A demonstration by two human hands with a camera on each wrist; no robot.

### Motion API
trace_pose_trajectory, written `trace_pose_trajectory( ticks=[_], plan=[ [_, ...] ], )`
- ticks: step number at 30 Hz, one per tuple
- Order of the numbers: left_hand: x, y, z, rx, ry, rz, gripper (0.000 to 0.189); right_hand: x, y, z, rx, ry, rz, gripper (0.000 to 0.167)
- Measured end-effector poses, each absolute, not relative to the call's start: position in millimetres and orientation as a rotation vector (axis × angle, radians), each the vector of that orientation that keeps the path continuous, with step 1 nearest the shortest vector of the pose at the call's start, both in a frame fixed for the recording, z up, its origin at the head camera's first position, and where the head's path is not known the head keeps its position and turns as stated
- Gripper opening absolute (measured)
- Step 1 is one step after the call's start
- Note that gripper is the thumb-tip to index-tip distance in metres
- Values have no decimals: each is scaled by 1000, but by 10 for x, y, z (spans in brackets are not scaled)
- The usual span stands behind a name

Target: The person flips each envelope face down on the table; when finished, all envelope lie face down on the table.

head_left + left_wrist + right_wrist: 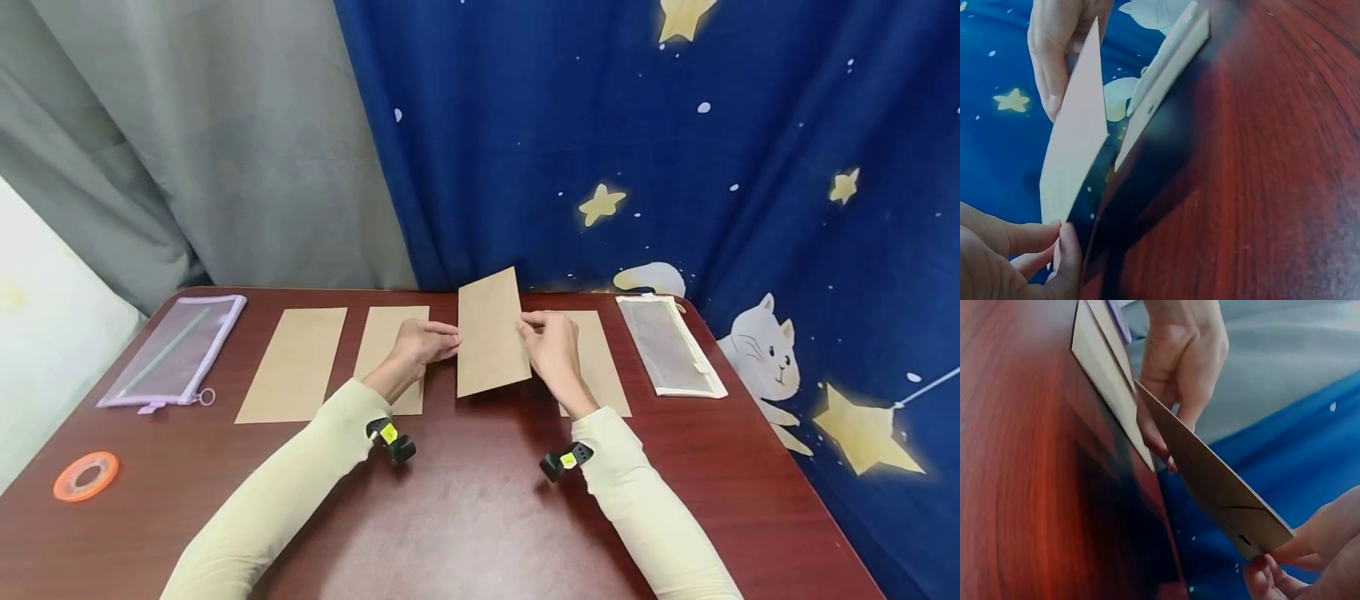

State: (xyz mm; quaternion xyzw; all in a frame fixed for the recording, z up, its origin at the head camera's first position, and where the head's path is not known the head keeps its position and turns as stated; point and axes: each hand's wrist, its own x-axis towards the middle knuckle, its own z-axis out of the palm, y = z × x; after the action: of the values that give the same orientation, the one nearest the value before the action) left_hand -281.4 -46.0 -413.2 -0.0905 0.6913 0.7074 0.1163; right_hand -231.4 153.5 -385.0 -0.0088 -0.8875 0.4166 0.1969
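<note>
A brown kraft-paper card (491, 333) is held up off the table, tilted, in the head view. My left hand (412, 350) pinches its left edge between thumb and fingers, while my right hand (553, 346) pinches the right edge. On the card's underside (1210, 481), the right wrist view shows a dark line and a small dark mark near the right-hand grip. Flat on the table lie similar cards: one at far left (292, 367), one partly under my left hand (378, 333), and one partly behind my right hand (603, 358).
A purple-edged mesh zip pouch (161, 358) with a greenish strip showing lies at the table's left. A white-edged zip pouch (671, 350) lies at the right. Nearer, at the left, is an orange ring-shaped roll (67, 487). Curtains (525, 167) hang behind the table.
</note>
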Motion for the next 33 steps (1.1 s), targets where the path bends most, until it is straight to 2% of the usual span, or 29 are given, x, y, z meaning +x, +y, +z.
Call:
trace_pose_trajectory(
  ticks=[9, 18, 33],
  plan=[
    [-2810, -420, -4225, -141, 2394, 1866, 15, -2442, 1725, -4128, -181, -2594, 1249, 11],
    [-2816, -433, -4282, 80, 2921, 1269, 12, -2497, 1658, -4302, -247, -2707, 1234, 8],
    [-2805, -393, -4271, 188, 3005, 1148, 4, -2564, 1588, -4337, -172, -2798, 1031, 15]
  ],
)
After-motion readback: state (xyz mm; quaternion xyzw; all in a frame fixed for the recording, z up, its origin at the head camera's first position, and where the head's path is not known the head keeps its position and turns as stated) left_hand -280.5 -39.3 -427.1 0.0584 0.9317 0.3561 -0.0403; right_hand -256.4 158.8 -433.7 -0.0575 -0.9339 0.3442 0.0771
